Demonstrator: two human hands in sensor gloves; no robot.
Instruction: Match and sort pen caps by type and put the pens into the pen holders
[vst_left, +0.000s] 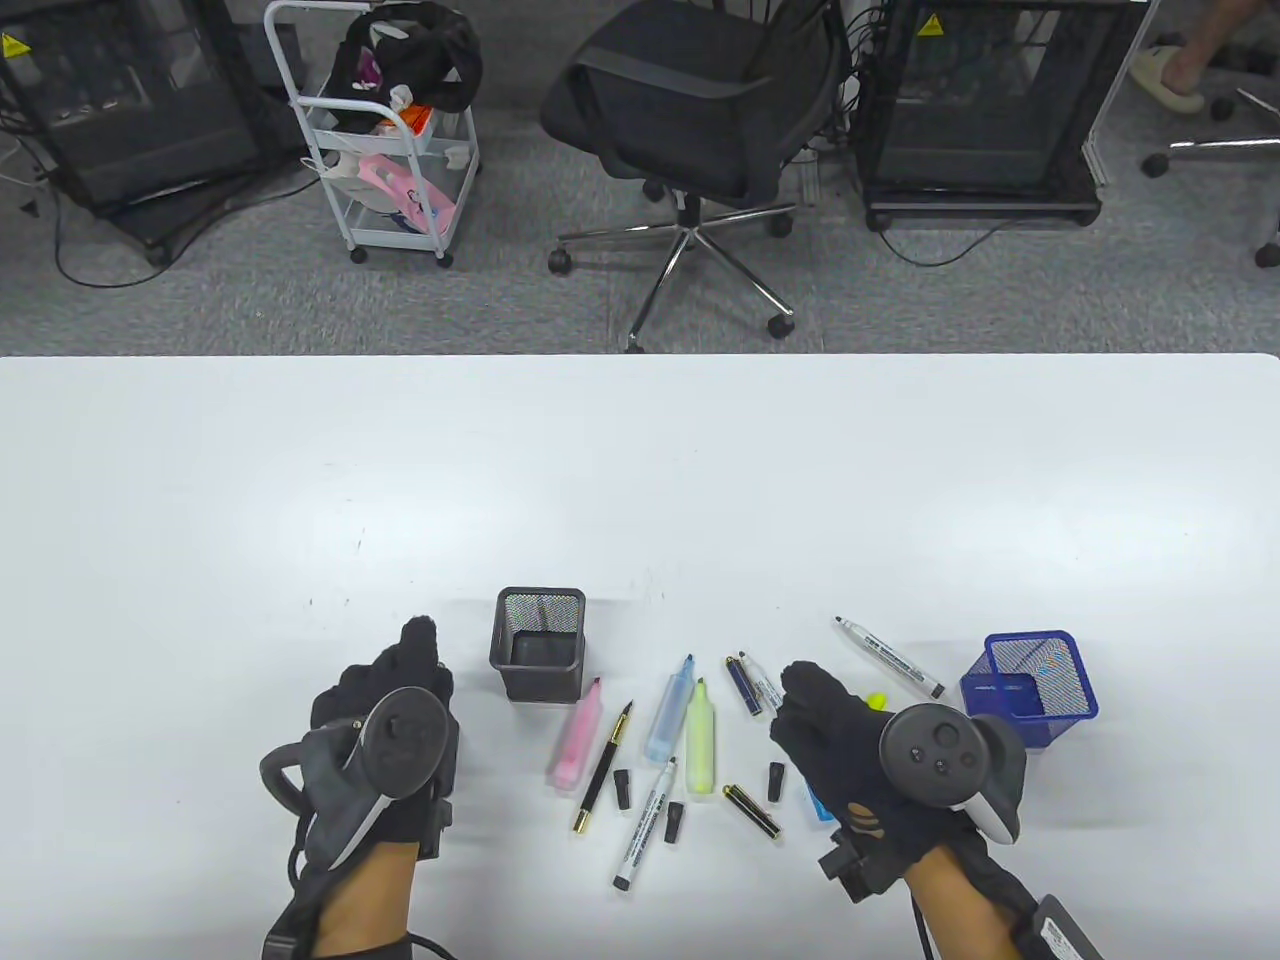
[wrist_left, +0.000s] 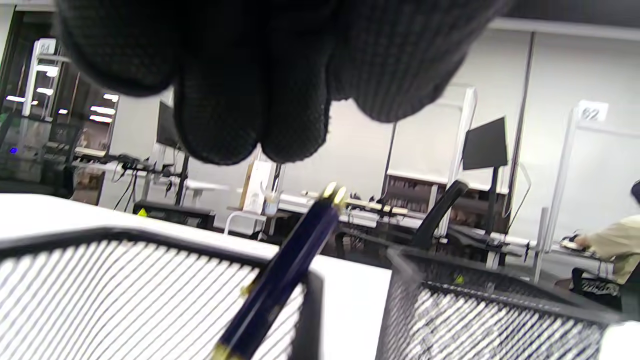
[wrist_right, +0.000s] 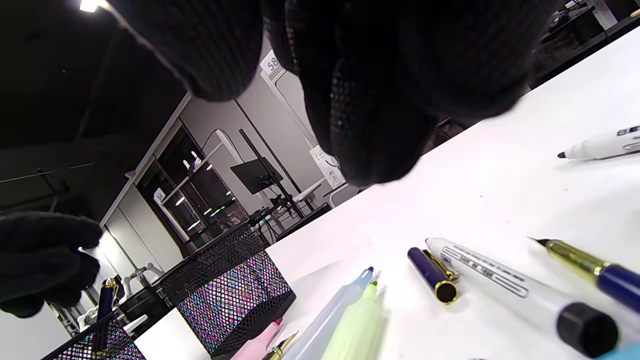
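Now, low in the table view, the left hand (vst_left: 385, 740) hovers beside the black mesh holder (vst_left: 540, 643), fingers loosely curled and, as far as shows, holding nothing. The right hand (vst_left: 840, 745), lower right, arches over the pens; whether its fingers pinch anything, I cannot tell. Between the hands the counter (vst_left: 640, 480) carries uncapped highlighters, pink (vst_left: 577, 735), blue (vst_left: 670, 715) and yellow (vst_left: 701, 738), with small black caps (vst_left: 622, 788) nearby, likely laid out for matching. Further right stands the blue mesh holder (vst_left: 1032, 688).
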